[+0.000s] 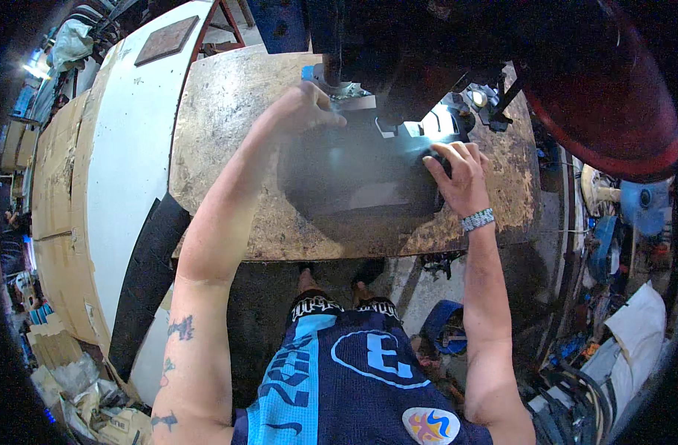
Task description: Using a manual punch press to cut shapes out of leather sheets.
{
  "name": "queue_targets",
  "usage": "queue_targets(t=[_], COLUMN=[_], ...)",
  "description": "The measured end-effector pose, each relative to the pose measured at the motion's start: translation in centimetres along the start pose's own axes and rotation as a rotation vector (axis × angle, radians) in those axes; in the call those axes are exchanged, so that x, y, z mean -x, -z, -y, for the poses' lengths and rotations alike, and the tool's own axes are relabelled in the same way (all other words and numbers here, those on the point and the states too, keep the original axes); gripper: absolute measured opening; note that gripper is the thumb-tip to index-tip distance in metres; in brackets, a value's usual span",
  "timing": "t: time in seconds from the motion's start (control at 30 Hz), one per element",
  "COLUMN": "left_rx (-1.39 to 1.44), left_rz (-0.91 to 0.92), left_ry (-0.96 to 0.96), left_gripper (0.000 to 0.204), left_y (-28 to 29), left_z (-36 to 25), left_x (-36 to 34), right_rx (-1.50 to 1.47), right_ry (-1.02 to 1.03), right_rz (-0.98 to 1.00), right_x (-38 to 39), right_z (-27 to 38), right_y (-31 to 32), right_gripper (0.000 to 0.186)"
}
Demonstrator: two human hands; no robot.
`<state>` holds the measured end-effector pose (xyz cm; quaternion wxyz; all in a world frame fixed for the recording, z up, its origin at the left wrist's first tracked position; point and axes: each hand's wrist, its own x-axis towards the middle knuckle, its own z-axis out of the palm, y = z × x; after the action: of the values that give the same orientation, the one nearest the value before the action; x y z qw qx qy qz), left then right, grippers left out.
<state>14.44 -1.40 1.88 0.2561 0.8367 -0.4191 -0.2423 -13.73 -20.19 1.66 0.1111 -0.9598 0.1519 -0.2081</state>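
Note:
A dark grey sheet lies over the worn worktable, under the dark machine; its outline is blurred in shadow. On the far left of the sheet is my left hand, bent at the wrist, thumb apart from partly hidden fingers. It is close to a curved metal part of the machine. My right hand, with a patterned band on the wrist, rests at the sheet's right side beside a bright patch of light. Its fingers are bent and the thumb stands apart; nothing shows in its grasp.
The brown wooden table has a worn, stained top. A large red rounded machine part hangs at the right. A white panel and cardboard stand at the left. A blue bucket is under the table's right side.

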Motion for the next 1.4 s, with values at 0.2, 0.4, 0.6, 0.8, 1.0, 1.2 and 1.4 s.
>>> queue_targets(t=[0.2,0.4,0.6,0.8,1.0,1.2,1.4], left_rx=[0.126,0.364,0.403,-0.033,0.086,0.124,0.173], left_rz=[0.306,0.630,0.534,0.969,0.742,0.677,0.668], left_ry=[-0.148,-0.345,-0.290,-0.546,-0.460,-0.265,-0.304], left_gripper=[0.063,0.023,0.031,0.037,0.033,0.031,0.030], left_y=[-0.2,-5.3,-9.3,-5.2,-4.9,-2.9,-3.1], left_z=[-2.4,-0.5,1.9,-6.1,-5.2,-5.1,-5.2], left_x=[4.0,4.6,5.2,10.4,13.9,15.3,14.4], right_rx=[-0.044,-0.174,-0.151,-0.060,0.086,-0.174,-0.270], right_ry=[-0.073,-0.149,-0.203,-0.291,-0.481,-0.551,-0.606], right_rz=[0.113,-0.086,-0.106,-0.127,0.056,0.043,-0.087], right_x=[2.6,3.1,2.9,-0.3,-4.1,-5.1,-3.2], right_z=[3.0,5.7,6.3,4.8,4.5,4.4,1.2], right_y=[0.8,-0.3,-0.7,-3.0,-9.5,-10.2,-7.6], right_gripper=[0.021,0.025,0.027,0.036,0.083,0.057,0.027])
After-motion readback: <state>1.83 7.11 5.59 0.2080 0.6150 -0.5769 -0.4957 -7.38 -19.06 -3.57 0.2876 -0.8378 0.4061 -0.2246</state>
